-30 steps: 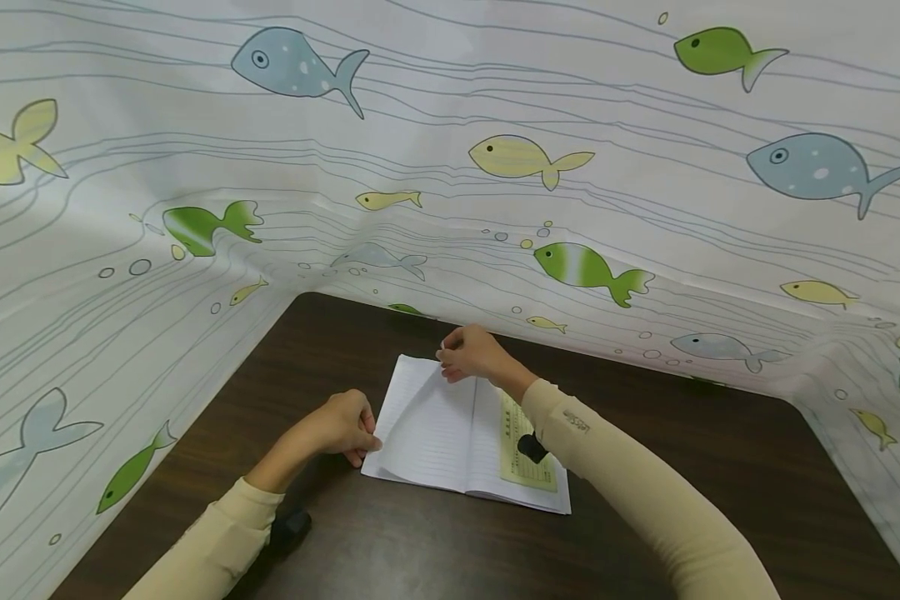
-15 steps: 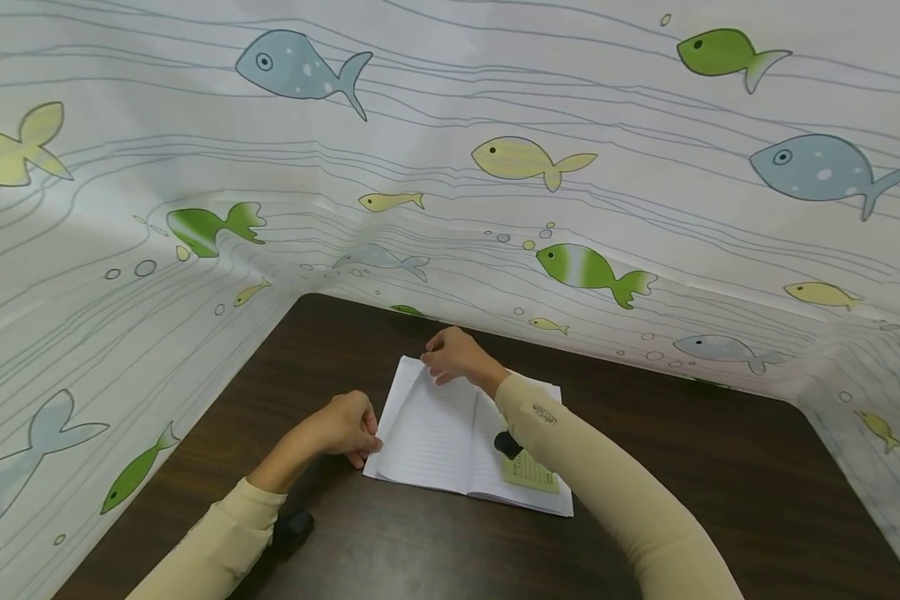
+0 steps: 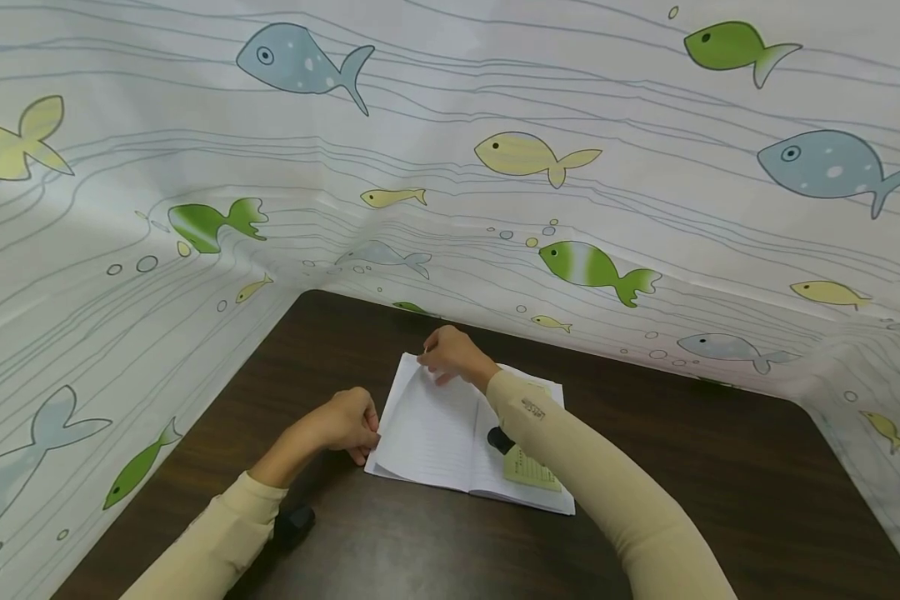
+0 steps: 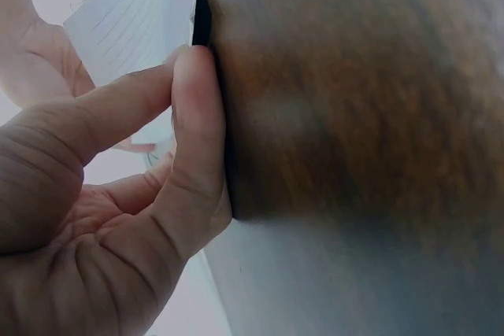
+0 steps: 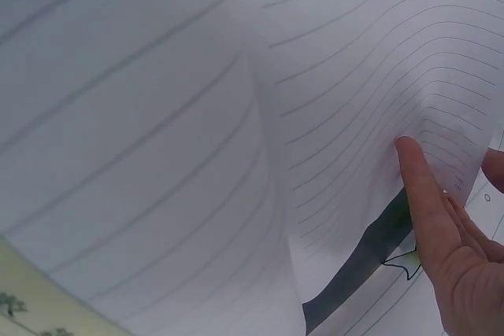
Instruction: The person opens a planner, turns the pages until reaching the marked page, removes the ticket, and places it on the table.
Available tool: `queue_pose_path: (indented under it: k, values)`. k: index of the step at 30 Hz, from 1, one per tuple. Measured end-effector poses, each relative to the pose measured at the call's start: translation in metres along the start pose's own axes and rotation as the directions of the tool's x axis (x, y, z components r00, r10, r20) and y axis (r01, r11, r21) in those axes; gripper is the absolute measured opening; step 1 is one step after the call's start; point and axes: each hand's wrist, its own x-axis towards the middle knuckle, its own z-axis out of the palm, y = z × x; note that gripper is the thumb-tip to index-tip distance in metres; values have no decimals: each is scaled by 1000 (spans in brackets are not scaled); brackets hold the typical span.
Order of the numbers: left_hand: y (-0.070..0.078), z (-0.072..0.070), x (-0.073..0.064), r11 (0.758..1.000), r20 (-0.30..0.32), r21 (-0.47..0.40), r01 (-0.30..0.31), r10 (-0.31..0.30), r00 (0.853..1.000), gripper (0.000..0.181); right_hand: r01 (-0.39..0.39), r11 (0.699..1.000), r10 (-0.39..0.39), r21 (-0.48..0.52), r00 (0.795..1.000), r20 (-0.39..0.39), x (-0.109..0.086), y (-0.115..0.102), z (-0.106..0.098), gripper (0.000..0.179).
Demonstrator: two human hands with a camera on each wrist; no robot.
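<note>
An open notebook (image 3: 435,442) with ruled white pages lies on the dark wooden table. My left hand (image 3: 347,423) pinches its left edge between thumb and fingers, as the left wrist view shows closely. At the top left corner, my right hand (image 3: 456,357) pinches a loose page, which curves up off the sheets beneath. In the right wrist view the thumb (image 5: 417,179) lies against this ruled page (image 5: 370,60), its lines bending toward the pinched corner. A pale green printed slip (image 3: 531,468) lies on the right-hand page, partly hidden by the right sleeve.
The brown table (image 3: 390,550) extends around the notebook. White sheeting (image 3: 450,242) printed with fish and wavy lines rises along the table's back and sides. A black wrist device (image 3: 294,527) sits under the left forearm.
My right hand has moved left with the page corner, bringing the page down over the left side of the notebook. The right sleeve covers more of the green slip. The left hand stays put.
</note>
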Motion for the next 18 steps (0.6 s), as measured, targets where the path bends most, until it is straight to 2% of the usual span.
queue_pose_path:
  k: [4, 10, 12, 18]
  values:
    - [-1, -3, 0, 1000, 14, -27, 2, -2, 1000, 13, 8, 999, -9, -40, 1000, -20, 0, -1, 2, 38]
    - [-2, -4, 1, 996, 39, -83, 29, -26, 999, 40, 37, 987, -48, -158, 997, -66, 3, -3, 8, 31]
    - [-1, -4, 2, 996, 40, -80, 26, -23, 999, 43, 41, 981, -57, -191, 995, -81, 3, -5, 10, 29]
    - [0, -2, -3, 1000, 11, -11, -8, 8, 1000, 25, 45, 971, -67, -233, 994, -86, 2, -10, 12, 25]
